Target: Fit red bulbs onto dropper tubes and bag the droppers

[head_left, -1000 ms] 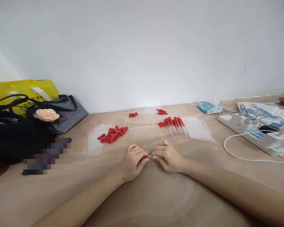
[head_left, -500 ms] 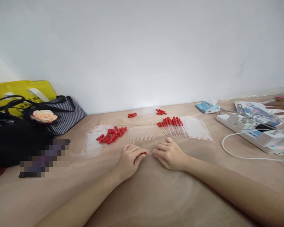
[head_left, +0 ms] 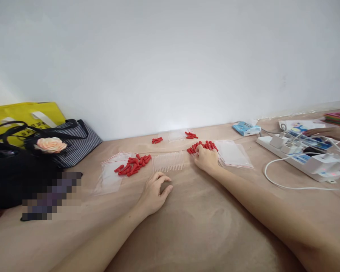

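Observation:
My left hand (head_left: 155, 193) rests on the table with thumb and fingers apart, holding nothing. To its upper left, a loose pile of red caps (head_left: 134, 165) lies partly on clear plastic bags (head_left: 109, 183). Thin white sticks (head_left: 168, 161) form a row just beyond my left hand. At the right, my right hand (head_left: 206, 160) is closed at a row of red-capped sticks (head_left: 211, 145), its fingertips pinching what appears to be one of them. The hand hides most of that row's white shafts.
Smaller groups of red caps (head_left: 157, 140) lie near the wall. More clear bags (head_left: 235, 153), a blue tissue pack (head_left: 246, 128) and a power strip (head_left: 303, 162) with white cables are at right, where another person's hand (head_left: 325, 132) shows. Bags, including a yellow one (head_left: 45, 109), stand left.
My hands have separated. The left has let go of the red cap and opened; the right has moved away and up to the row of red-capped sticks. The other person's hand shifted lower.

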